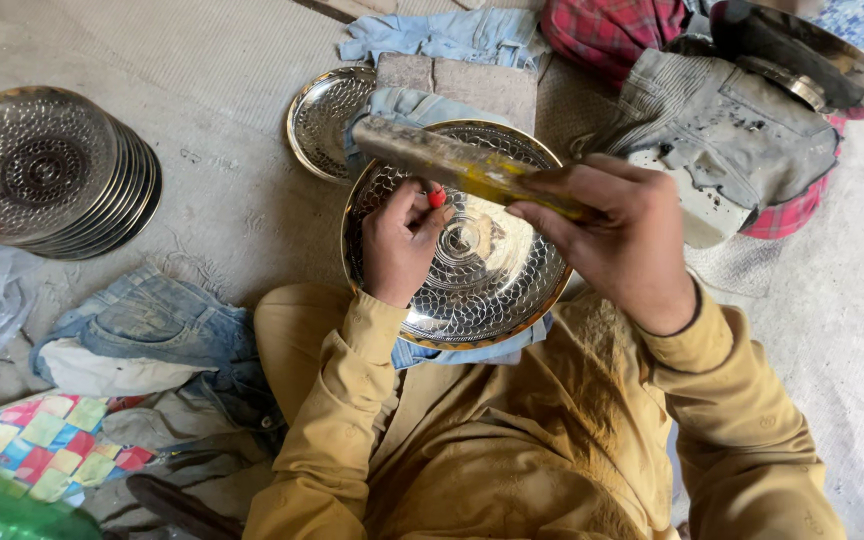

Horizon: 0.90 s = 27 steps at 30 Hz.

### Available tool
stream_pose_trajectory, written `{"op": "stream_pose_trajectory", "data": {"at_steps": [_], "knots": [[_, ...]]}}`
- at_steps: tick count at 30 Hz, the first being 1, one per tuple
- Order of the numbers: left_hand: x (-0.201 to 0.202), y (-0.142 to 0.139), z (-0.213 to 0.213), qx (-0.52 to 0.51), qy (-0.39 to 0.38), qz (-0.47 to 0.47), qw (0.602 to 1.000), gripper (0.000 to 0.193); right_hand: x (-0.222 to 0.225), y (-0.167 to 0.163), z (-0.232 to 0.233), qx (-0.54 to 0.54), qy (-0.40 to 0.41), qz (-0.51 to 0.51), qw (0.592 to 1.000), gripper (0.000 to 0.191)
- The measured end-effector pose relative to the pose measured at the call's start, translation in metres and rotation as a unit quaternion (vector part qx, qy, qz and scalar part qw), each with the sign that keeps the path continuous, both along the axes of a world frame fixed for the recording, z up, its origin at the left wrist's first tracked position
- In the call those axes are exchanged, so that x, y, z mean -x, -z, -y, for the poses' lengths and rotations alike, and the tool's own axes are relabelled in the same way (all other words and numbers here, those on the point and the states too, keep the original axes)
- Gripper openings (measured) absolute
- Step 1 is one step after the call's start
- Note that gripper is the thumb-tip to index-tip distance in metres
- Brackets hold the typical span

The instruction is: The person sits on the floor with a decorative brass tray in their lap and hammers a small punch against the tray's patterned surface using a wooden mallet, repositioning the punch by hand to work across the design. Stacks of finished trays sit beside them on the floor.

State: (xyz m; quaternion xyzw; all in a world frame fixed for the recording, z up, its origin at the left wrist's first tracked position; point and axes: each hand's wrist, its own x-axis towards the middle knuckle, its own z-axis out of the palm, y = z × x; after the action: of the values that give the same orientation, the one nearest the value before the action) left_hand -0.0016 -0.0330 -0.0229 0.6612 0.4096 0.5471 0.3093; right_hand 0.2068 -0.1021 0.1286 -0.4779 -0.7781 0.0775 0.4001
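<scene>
Head cam has the left hand (pixel 400 245) pinching a red-tipped punch (pixel 436 197) on the patterned metal plate (pixel 492 280) in the lap while the right hand (pixel 622 240) grips a hammer (pixel 452 160), so an off-centre blow could easily skid and mar it.

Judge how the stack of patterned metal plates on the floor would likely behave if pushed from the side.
The stack of plates already leans, its rims fanned rightward, so a push would probably slide the top ones off. The polished metal looks slippery. So many stacked plates would likely feel heavy and stiff.
</scene>
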Motion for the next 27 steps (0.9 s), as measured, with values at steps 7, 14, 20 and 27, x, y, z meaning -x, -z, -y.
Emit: {"op": "stream_pose_trajectory", "data": {"at_steps": [7, 14, 20, 27], "knots": [[0.004, -0.007, 0.009, -0.010, -0.006, 0.057, 0.998, 0.021, -0.015, 0.017, 0.004, -0.019, -0.001, -0.053, 0.998, 0.025], [0.102, -0.003, 0.026, -0.134, -0.214, 0.176, 0.951, 0.027, -0.055, 0.114, 0.005, -0.064, 0.130, -0.280, 0.949, 0.035], [0.127, 0.039, 0.012, -0.021, -0.224, 0.120, 0.967, 0.025, -0.044, 0.208, 0.037, 0.089, 0.192, -0.405, 0.889, 0.044], [0.112, 0.045, 0.010, 0.052, -0.285, -0.046, 0.956, 0.022, -0.029, 0.218, 0.032, 0.241, 0.161, -0.471, 0.833, 0.052]]}}
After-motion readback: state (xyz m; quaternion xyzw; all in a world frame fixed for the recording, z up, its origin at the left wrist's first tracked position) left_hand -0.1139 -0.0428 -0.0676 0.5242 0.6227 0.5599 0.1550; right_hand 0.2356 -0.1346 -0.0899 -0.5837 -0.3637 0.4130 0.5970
